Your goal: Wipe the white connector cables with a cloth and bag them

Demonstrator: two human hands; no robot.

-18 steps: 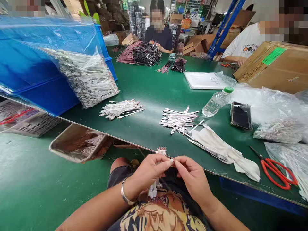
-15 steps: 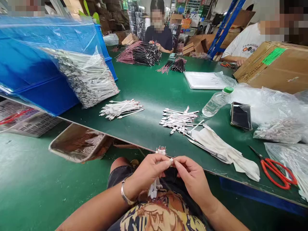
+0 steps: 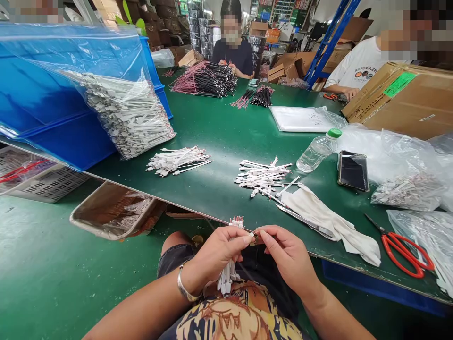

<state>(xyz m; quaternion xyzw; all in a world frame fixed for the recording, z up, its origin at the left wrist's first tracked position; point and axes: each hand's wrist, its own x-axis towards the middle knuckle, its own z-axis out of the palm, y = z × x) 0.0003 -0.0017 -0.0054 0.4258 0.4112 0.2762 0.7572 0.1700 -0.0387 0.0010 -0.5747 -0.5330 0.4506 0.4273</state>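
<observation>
My left hand [image 3: 221, 248] is closed around a bundle of short white cables [image 3: 228, 279]. Their pinkish wire ends stick up past the knuckles, and white connectors hang below the palm. Between its thumb and forefinger a small white connector [image 3: 251, 234] shows. My right hand [image 3: 285, 250] is pinched just right of that connector; whatever lies between its fingertips is too small to make out. On the table beyond lie two loose piles of similar white cables, one to the left [image 3: 179, 160] and one to the right [image 3: 264, 175].
Tweezers [image 3: 306, 221] lie beside a white cloth [image 3: 329, 222]. Red-handled scissors [image 3: 406, 254], a phone [image 3: 353, 171] and a water bottle [image 3: 316, 152] are to the right. A blue bin [image 3: 71, 137] with a bag of cables [image 3: 130, 113] stands left. Two people sit across the table.
My right hand's fingertips have drawn slightly right, away from the white connector, leaving a small gap. My left hand keeps its hold on the bundle.
</observation>
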